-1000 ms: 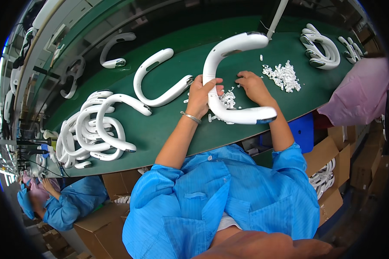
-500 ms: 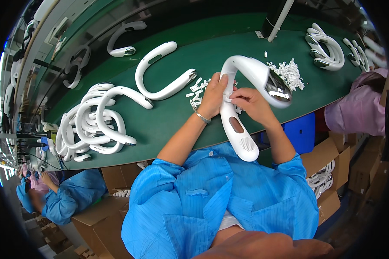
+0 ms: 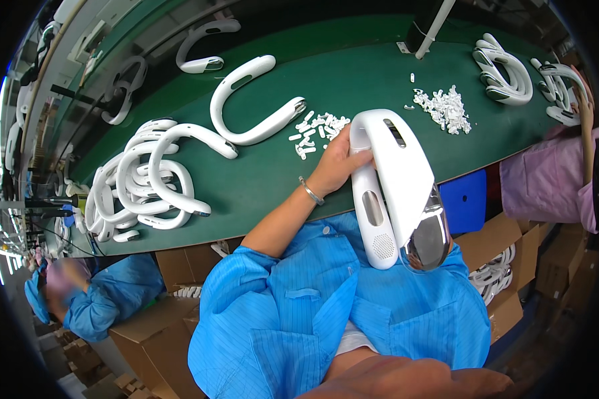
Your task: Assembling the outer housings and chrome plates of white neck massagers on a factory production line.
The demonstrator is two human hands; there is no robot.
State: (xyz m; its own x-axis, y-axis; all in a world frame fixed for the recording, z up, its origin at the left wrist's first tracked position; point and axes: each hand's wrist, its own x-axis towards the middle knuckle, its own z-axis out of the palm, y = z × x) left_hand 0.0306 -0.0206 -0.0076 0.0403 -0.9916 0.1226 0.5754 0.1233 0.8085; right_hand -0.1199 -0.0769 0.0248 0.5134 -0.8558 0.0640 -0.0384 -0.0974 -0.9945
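A white U-shaped neck fan [image 3: 406, 176] with a shiny silver end is in front of my chest, its curved middle toward the table and both arms pointing back at me. My left hand [image 3: 339, 163] is closed round the curve on its left side, thumb on top. The fan's broad arm blocks the view of where my right hand would be, so neither that hand nor its fingers show. Just beyond my left hand, small white plastic pieces [image 3: 307, 133] lie scattered on the green table [image 3: 266, 189].
Several neck fans [image 3: 156, 176] are heaped at the left, with a single one [image 3: 223, 110] behind them. A second pile of white pieces [image 3: 449, 110] lies right of centre. More fans [image 3: 506, 73] stack at the far right, near a person in pink [image 3: 546, 179]. A blue stool [image 3: 462, 203] stands below the table edge.
The neck fan has turned, its silver-ended arm swinging down toward me. My right hand, earlier pinching at its inner side, has gone from sight. A co-worker's hand has appeared at far right.
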